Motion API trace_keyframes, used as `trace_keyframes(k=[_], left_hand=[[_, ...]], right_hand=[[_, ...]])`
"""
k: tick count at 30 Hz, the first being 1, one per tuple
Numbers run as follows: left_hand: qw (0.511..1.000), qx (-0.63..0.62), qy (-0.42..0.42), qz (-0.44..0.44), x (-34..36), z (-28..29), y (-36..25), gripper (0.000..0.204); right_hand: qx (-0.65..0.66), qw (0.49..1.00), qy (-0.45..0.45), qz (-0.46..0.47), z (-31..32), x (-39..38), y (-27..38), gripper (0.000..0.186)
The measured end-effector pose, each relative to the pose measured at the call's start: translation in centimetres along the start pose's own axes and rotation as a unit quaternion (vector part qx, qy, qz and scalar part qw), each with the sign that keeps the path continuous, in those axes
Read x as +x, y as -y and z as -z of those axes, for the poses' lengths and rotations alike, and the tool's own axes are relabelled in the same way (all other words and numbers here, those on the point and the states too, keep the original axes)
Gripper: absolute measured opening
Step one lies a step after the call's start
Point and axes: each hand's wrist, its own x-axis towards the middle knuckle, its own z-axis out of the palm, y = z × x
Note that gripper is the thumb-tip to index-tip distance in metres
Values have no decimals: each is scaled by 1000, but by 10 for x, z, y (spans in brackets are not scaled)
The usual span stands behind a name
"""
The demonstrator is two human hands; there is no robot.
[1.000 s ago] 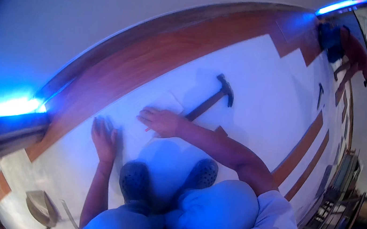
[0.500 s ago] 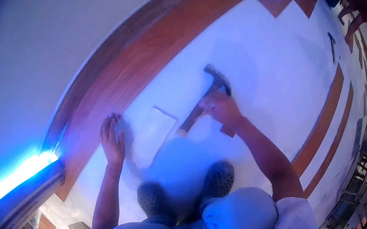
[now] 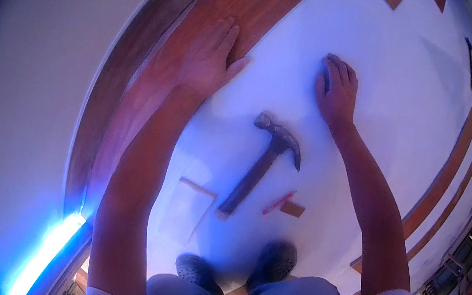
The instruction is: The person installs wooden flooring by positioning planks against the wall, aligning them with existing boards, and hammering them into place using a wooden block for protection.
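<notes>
My left hand (image 3: 211, 58) lies flat on the reddish-brown wooden floor planks (image 3: 158, 78), its thumb stretched toward their edge. My right hand (image 3: 337, 95) is over the white floor sheet (image 3: 361, 166), fingers reaching forward and a little bent, with nothing seen in it. Between my forearms a claw hammer (image 3: 253, 177) lies on the sheet, its head pointing away from me. Beside its handle are a thin red pencil-like stick (image 3: 278, 203) and a small brown wood piece (image 3: 292, 209). A pale rectangular piece (image 3: 183, 210) lies left of the hammer.
A white wall (image 3: 33, 74) borders the planks on the left, with a bright light strip (image 3: 49, 254) at lower left. Long loose planks (image 3: 442, 178) lie to the right. Another hammer-like tool (image 3: 470, 60) is farther off. My shoes (image 3: 273, 263) stand on the sheet.
My right hand has let go of the hammer, which now lies on the sheet, and has moved forward. My left hand has moved forward onto the planks. The view has shifted.
</notes>
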Motion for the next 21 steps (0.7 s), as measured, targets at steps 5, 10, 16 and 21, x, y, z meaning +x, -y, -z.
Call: trace_keyframes(k=[5,10,16,21], left_hand=[[998,17,-24,-59,23,-29,9,67],[998,11,-15,-63,31,-31,6,68],[998,18,15,-59,28,-26,10,68],[996,-22,72,-50,29,-20,16,70]], right_hand=[[6,999,31,-26,2,3,0,38],[-4,999,35,-28,3,4,-6,41],[-11,998,63,-24,5,9,1,37],[1,998,65,-11,-5,46,4,40]])
